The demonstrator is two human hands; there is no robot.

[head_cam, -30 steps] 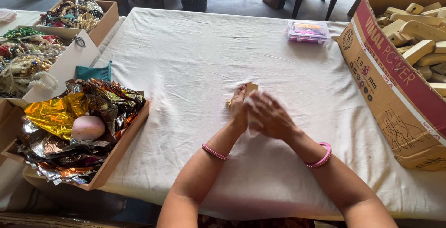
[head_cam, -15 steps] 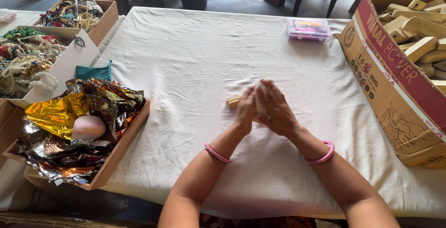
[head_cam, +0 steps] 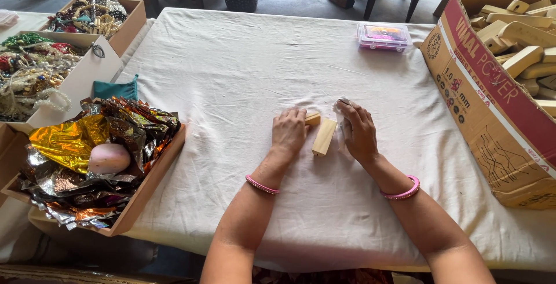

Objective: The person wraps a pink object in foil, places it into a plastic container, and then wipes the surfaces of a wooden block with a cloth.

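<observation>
Left hand (head_cam: 289, 131) flat, palm down, fingertips touching a small wooden piece (head_cam: 313, 119). Right hand (head_cam: 358, 130) curled loosely over clear plastic wrap (head_cam: 341, 110), just right of the wooden block (head_cam: 324, 137). Block lying tilted between both hands on white tablecloth (head_cam: 231, 75). Open cloth beyond the block; cardboard box (head_cam: 480, 110) far right, foil tray (head_cam: 92, 156) far left.

Both hands flat on white cloth (head_cam: 231, 81), flanking wooden block (head_cam: 324, 137).
</observation>
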